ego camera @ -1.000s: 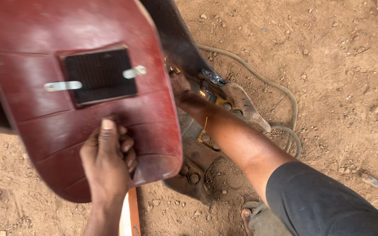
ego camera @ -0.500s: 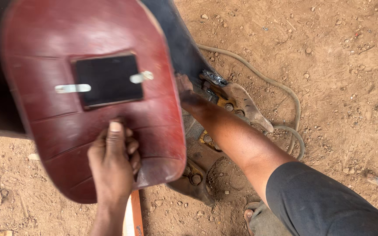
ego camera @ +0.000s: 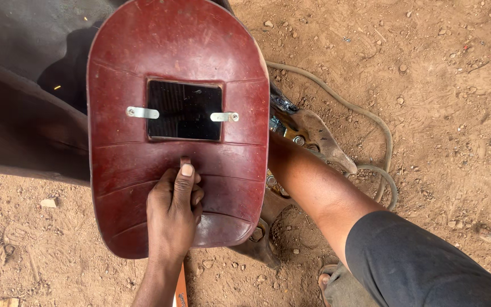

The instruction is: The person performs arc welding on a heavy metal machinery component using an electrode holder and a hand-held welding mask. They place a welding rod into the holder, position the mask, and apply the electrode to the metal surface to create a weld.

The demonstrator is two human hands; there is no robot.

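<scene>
We hold a dark red welding shield [ego camera: 177, 68] up in front of us w/ our left hand [ego camera: 173, 213]: fingers curled tight on the handle at its lower middle, thumb laid straight up the face. The shield fills the centre-left of the view, upright, its dark rectangular glass [ego camera: 184, 110] pinned by two small metal clips, one on each side.

Our right arm [ego camera: 319, 193], in a dark sleeve from the elbow back, runs up and left under the shield's right edge. The right hand is hidden behind the shield, so we can't tell whether it's closed on anything.

Beyond the shield's right edge sits rusty metal hardware w/ bolts [ego camera: 313, 133], approx. where the arm disappears. A grey cable [ego camera: 370, 119] curves over the dirt ground [ego camera: 444, 68] to the right and loops back near the forearm. A large dark curved metal body [ego camera: 24, 113] lies at upper left, behind the shield. An orange strip [ego camera: 180, 287] shows just below our left wrist.
</scene>
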